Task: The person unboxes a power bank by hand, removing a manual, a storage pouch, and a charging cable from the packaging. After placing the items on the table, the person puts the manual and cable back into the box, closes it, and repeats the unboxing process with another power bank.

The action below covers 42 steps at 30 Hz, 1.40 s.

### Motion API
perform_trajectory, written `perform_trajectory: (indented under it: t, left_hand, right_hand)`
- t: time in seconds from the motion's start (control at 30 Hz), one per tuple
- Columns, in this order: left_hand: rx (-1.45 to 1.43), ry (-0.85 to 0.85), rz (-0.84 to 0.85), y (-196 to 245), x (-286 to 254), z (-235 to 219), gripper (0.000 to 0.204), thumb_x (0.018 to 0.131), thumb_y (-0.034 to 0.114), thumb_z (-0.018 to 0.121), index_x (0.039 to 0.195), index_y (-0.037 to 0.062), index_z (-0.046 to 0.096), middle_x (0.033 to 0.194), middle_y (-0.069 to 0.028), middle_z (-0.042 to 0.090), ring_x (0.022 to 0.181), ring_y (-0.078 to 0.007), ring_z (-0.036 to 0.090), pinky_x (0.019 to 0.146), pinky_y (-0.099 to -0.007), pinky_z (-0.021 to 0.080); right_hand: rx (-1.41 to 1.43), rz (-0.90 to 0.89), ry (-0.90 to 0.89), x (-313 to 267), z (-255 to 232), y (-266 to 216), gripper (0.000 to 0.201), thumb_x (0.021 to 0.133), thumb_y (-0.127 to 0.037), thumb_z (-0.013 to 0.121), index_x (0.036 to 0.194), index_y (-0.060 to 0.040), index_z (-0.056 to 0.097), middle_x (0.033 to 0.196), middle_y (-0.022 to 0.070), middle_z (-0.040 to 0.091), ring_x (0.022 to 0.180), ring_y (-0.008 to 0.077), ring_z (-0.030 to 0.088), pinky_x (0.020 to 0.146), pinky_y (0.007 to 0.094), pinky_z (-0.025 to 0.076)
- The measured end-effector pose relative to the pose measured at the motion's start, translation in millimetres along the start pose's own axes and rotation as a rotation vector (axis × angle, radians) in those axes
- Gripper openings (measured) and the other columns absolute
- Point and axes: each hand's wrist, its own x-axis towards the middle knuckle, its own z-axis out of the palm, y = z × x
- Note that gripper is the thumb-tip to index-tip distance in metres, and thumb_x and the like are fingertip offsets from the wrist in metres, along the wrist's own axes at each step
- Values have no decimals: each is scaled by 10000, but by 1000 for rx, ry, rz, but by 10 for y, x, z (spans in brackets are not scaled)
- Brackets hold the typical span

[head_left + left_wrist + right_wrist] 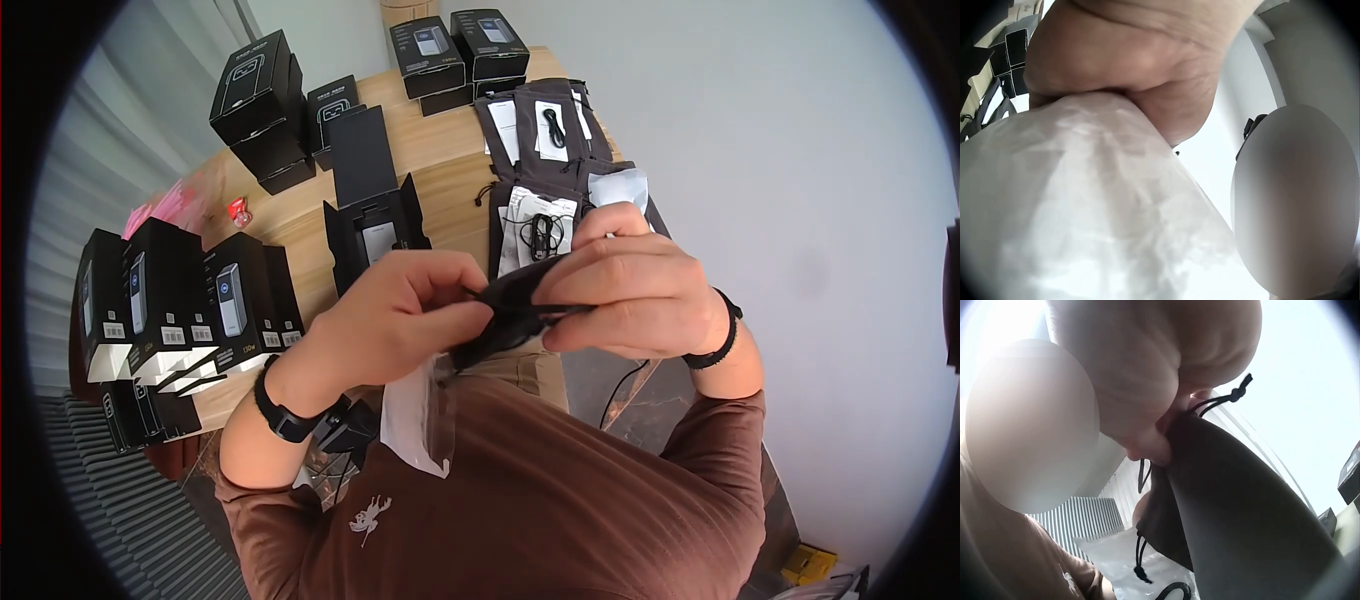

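Note:
In front of the chest, my right hand grips a dark grey drawstring pouch. The right wrist view shows the pouch hanging from the fingers, with knotted black cords at both sides of its mouth. My left hand has thumb and index finger at the pouch's near side. From that same hand hangs a translucent white plastic bag, which fills much of the left wrist view as a crinkled sheet. The pouch's contents are hidden.
An opened black box stands on the wooden table beyond the left hand. More black boxes line the left side, with stacks at the back. Grey pouches with papers and a coiled black cable lie at the right.

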Motion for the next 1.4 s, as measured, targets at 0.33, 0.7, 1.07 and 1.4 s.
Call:
perform_trajectory:
  t: [0.33,0.7,1.07,1.4]
  left_hand:
    - [243,102,-17,139,-266,229,85,945,53,697,906,43,622,759,66,558,659,-1,478,581,-205,365]
    - [315,80,16,58,-195,259,129,986,78,694,912,30,600,763,71,537,668,11,473,561,-217,376]
    - [58,139,32,3,-115,152,126,1022,102,712,950,38,629,812,95,545,705,23,456,600,-195,357]
    - [-107,89,73,-44,-32,99,130,1036,148,694,972,37,672,810,78,606,706,9,511,618,-203,399]
  right_hand:
    - [-32,234,-282,-51,-114,-430,359,746,-171,835,1077,-46,774,1116,86,714,766,189,643,738,324,428]
    - [-429,229,-543,30,87,-626,79,794,-188,696,765,-146,637,692,-36,532,784,156,572,779,307,390]
    - [-453,223,-609,276,-93,-437,115,769,-218,737,772,-161,638,652,-38,543,716,154,551,773,316,397]
    - [-81,438,-357,187,157,-250,294,751,-252,848,904,-96,652,726,31,641,800,214,675,809,360,461]
